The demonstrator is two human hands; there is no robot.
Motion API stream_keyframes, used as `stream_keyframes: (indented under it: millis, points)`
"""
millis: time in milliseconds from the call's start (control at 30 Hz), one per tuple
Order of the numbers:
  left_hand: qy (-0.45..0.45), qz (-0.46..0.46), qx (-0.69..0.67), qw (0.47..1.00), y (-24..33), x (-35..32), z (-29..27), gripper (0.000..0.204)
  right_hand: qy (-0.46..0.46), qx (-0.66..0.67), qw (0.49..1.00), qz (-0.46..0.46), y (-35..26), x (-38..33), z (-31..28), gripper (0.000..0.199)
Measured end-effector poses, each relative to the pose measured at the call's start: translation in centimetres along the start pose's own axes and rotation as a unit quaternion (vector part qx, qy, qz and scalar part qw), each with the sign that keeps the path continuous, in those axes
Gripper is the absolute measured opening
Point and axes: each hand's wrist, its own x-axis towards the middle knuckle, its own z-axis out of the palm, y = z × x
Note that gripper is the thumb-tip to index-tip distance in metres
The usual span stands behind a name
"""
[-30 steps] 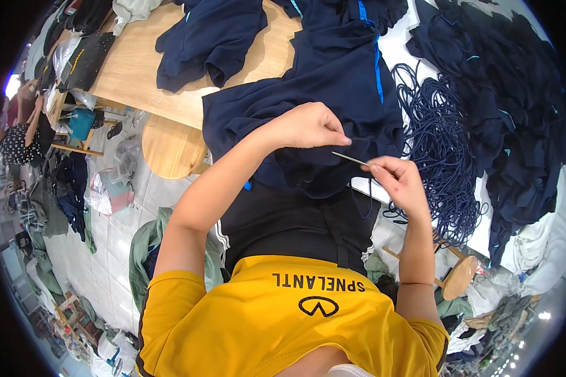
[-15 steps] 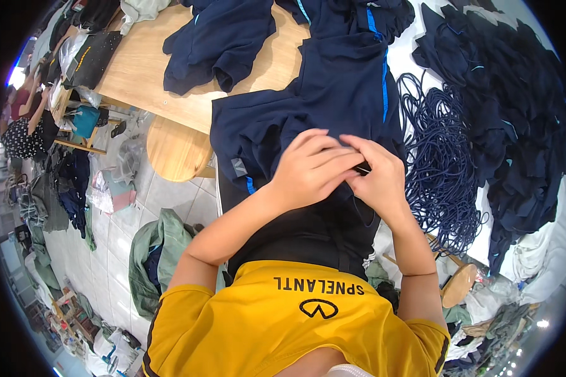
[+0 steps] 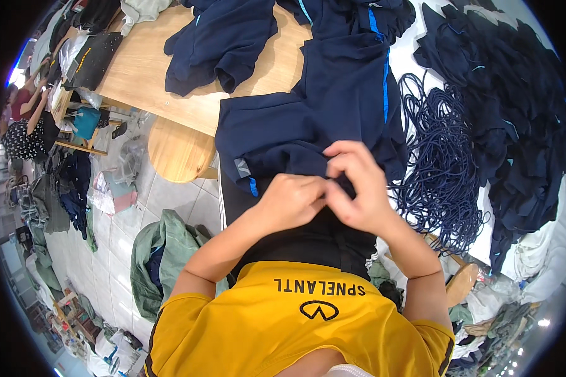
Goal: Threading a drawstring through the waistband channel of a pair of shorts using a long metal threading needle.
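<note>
busy sewing room, wooden worktop far left | navy garment hung off the near edge into the lap, handy for close work | left hand and right hand fingers pinched on its hem together | cord pile waiting right

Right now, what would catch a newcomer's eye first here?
Two bare hands, the left hand and right hand, meet fingertip to fingertip at a dark navy garment draped off the wooden table. To their right lies a tangled heap of navy cord.
</note>
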Motion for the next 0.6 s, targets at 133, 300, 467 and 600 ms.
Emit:
stream_keyframes:
  millis: [133, 300, 467, 600]
  points:
    - [0.053, 0.002, -0.004, 0.999, -0.2, -0.4, 0.3, 0.015, -0.029, 0.019, 0.999, -0.018, -0.2, 0.8, 0.2, 0.055]
    - [0.077, -0.014, 0.050, 0.996, -0.3, 1.6, -4.4, 0.018, -0.049, 0.245, 0.961, 0.121, 1.3, 1.3, -3.6, 0.035]
    - [0.008, 0.055, 0.154, 0.987, -1.1, 2.9, -6.8, 0.016, -0.099, 0.224, 0.947, 0.208, 1.6, 1.2, -5.0, 0.019]
    - [0.052, 0.059, 0.227, 0.971, -4.9, 2.1, -11.8, 0.021, 0.020, 0.113, 0.986, 0.120, 0.3, 0.3, -8.2, 0.024]
